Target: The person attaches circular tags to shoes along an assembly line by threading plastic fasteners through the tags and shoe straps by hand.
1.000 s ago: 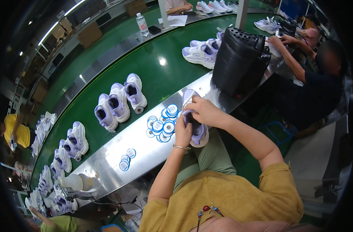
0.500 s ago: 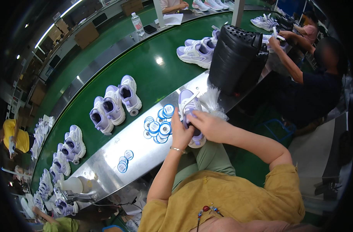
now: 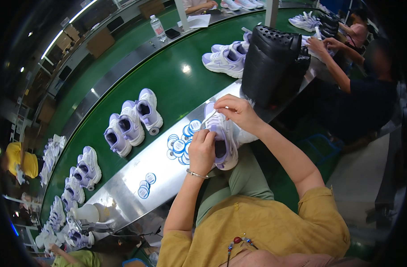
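My left hand (image 3: 202, 150) is closed over the side of a white and lilac sneaker (image 3: 223, 141), gripping its padded upper, while my right hand (image 3: 235, 111) pinches a thin white lace (image 3: 209, 118) between thumb and fingers just above the shoe's tongue. The sneaker rests at the near edge of the steel ledge (image 3: 123, 196), a smooth, shiny strip that curves along the green conveyor belt (image 3: 177, 84), with its thick moulded sole hanging partly over my lap.

Just to the left of the shoe, a loose heap of round blue-and-white stickers (image 3: 180, 141) lies flat on the steel, and a few more stickers (image 3: 145, 186) sit further along the ledge toward its left end. On the matte green belt beyond, three more sneakers (image 3: 131, 122) of the same colour stand side by side, with bare belt around them. A tall black plastic bin (image 3: 274, 62), its rim dotted with holes, stands close behind my right hand, leaving little room on that side.
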### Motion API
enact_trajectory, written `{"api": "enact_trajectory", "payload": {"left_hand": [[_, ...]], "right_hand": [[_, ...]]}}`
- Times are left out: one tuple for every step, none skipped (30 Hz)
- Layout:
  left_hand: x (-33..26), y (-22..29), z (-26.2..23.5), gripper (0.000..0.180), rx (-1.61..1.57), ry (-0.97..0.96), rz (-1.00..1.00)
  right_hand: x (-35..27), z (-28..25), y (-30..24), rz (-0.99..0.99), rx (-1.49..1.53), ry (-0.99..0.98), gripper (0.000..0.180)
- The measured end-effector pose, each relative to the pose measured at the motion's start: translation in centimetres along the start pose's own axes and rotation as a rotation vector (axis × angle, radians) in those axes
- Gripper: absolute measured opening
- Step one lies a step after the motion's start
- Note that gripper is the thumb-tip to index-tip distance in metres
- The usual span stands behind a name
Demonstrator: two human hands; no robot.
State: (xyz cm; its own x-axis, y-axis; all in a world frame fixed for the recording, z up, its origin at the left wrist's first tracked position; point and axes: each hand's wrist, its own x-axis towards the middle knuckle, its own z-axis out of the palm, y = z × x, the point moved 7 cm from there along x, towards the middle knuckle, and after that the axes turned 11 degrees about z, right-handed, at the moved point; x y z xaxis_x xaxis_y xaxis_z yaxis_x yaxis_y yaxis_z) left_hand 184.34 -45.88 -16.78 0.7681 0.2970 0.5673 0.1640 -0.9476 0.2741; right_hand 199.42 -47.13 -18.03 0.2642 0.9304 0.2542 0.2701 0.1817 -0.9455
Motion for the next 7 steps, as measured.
{"api": "enact_trajectory", "payload": {"left_hand": [[-0.2,-0.2,-0.2,0.018,0.010,-0.001,-0.007],[-0.3,-0.6,-0.4,0.018,-0.004,0.003,-0.022],[-0.5,-0.9,-0.5,0.018,-0.019,0.007,-0.036],[-0.6,-1.0,-0.6,0.018,-0.014,0.006,-0.037],[-0.7,-1.3,-0.5,0.018,-0.030,0.004,-0.056],[-0.8,-1.5,-0.5,0.018,-0.047,0.003,-0.074],[-0.9,-1.5,-0.5,0.018,-0.046,-0.004,-0.080]], "right_hand": [[0.4,0.3,-0.7,-0.004,0.008,-0.009,0.024],[0.7,0.6,-1.3,0.022,0.026,-0.009,0.026],[1.0,0.8,-1.4,0.047,0.043,-0.009,0.027],[1.3,1.3,-1.3,0.046,0.023,-0.056,0.031],[1.6,1.5,-1.3,0.045,0.027,-0.057,0.031],[1.9,2.2,-1.3,0.017,-0.005,-0.099,0.031],[2.2,3.0,-1.3,-0.008,-0.037,-0.140,0.031]]}}
